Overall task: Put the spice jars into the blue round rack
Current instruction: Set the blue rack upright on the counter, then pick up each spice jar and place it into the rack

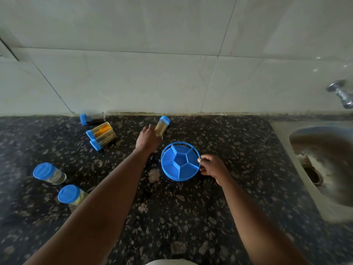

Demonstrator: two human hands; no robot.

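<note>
1. Spice jar (pixel 162 126) with a blue cap, tilted, gripped in my left hand (pixel 148 139) beyond the rack.
2. Right hand (pixel 213 166) pinches the blue round rack (pixel 180 162) rim on the granite counter (pixel 172 217).
3. Five more jars (pixel 100 135) sit off left.

A dark speckled granite desk (pixel 172 217) fills the lower part of the view, its black surface flecked with pale brown and grey patches. Behind it rises a wall of large pale glossy tiles (pixel 152 73), with thin dark grout lines crossing between them and a grimy seam where wall meets desk. At the right edge, a dull steel sink basin (pixel 324 159) is set into the desk, with a dark drain opening (pixel 313 175) at its bottom. Above the sink, a shiny chrome tap (pixel 342 93) projects from the tiles.
</note>
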